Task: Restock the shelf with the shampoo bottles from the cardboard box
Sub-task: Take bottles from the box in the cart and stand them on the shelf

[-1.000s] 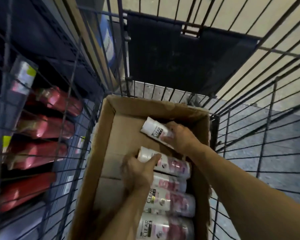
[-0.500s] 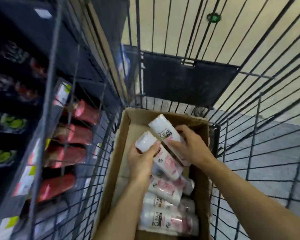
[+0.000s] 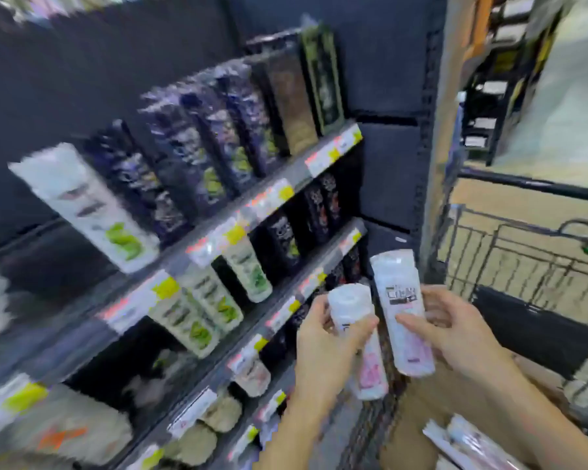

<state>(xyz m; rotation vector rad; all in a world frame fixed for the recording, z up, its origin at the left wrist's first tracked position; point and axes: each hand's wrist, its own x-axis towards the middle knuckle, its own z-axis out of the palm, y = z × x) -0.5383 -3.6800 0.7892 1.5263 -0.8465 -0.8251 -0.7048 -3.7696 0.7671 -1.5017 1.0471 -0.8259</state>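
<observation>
Head view: I've swung up and away from the brown cardboard box [image 3: 418, 432], which a moment ago filled the frame and now sits only at the lower right, with a few white-and-pink bottles [image 3: 472, 442] left lying in it. Both bottles are out! My left hand [image 3: 323, 347] has its grip wrapped around a white shampoo bottle with a pink label [image 3: 357, 337], low centre of frame. My right hand [image 3: 455, 330] is closed on the second white bottle with the dark logo [image 3: 401, 313], just beside the first, slightly higher, both roughly upright and tilted. The picture is smeared with motion, so fine detail is lost. Ahead, filling the left and centre, is the dark store shelf [image 3: 272, 198] with yellow price tags [image 3: 286, 193] along its edges and rows of dark and white-and-green bottles [image 3: 214, 154]. I judge the picking step is done; next is finding the matching gap, probably on a lower tier near my hands, and standing these two in it.
</observation>
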